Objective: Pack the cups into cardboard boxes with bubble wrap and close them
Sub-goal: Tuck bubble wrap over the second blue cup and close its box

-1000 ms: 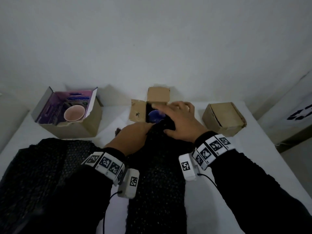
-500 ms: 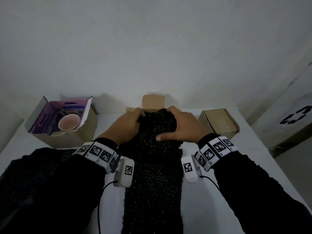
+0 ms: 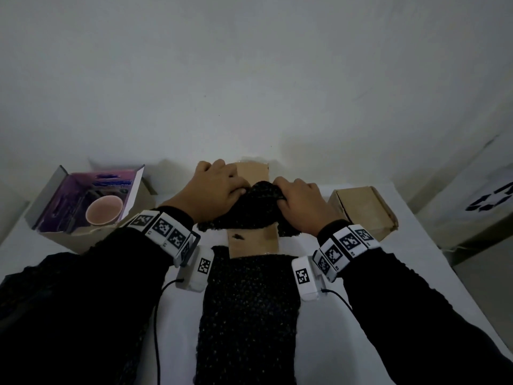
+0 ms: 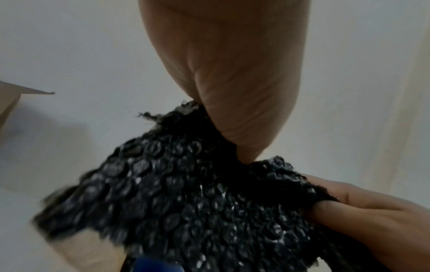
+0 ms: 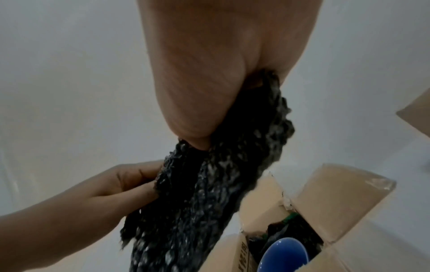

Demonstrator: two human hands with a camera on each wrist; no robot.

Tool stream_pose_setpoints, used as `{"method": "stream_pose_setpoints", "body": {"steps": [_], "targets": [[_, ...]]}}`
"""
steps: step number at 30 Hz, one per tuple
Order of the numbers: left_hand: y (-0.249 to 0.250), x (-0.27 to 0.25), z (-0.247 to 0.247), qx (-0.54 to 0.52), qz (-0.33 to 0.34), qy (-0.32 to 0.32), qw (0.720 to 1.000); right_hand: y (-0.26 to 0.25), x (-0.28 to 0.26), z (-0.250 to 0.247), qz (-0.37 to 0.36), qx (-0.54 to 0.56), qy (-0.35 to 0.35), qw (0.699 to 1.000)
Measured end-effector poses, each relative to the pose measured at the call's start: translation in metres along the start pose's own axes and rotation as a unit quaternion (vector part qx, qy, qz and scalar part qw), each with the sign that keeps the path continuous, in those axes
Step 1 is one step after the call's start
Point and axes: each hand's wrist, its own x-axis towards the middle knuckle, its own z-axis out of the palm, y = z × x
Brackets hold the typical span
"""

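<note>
I hold a torn piece of black bubble wrap over the open middle cardboard box. My left hand pinches its left end and my right hand pinches its right end. In the right wrist view a blue cup sits inside that box, beneath the wrap. The left wrist view shows the wrap bunched under my thumb. A pink cup stands in the open box at the left.
A long strip of black bubble wrap lies on the white table between my forearms. A closed cardboard box stands at the right. Past the table's right edge is a white box with a recycling mark. A wall stands close behind.
The wrap piece has come apart from the long strip, and both hands have carried it farther over the middle box. The box's near flap now shows.
</note>
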Motion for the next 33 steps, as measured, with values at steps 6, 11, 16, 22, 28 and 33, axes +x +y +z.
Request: {"method": "stream_pose_setpoints", "body": {"steps": [6,11,16,22,28,33], "targets": [[-0.019,0.022,0.015,0.075,-0.015,0.061,0.995,0.000,0.023,0.025,0.059,0.058,0.016,0.996],[-0.026,0.022,0.045,0.099,-0.024,-0.032,0.994,-0.008,0.043,0.063,0.065,0.047,-0.061,0.995],[-0.019,0.017,0.066,0.087,-0.022,-0.117,0.989,-0.008,0.053,0.096,0.025,-0.039,-0.185,0.982],[-0.011,0.028,0.079,0.104,0.000,-0.227,0.968,-0.006,0.075,0.095,0.017,-0.095,-0.199,0.975],[-0.017,0.033,0.078,0.038,-0.007,-0.272,0.961,0.001,0.081,0.081,-0.020,-0.119,-0.196,0.973],[-0.014,0.026,0.076,0.120,0.052,-0.247,0.960,0.011,0.079,0.059,-0.008,-0.053,-0.301,0.952]]}}
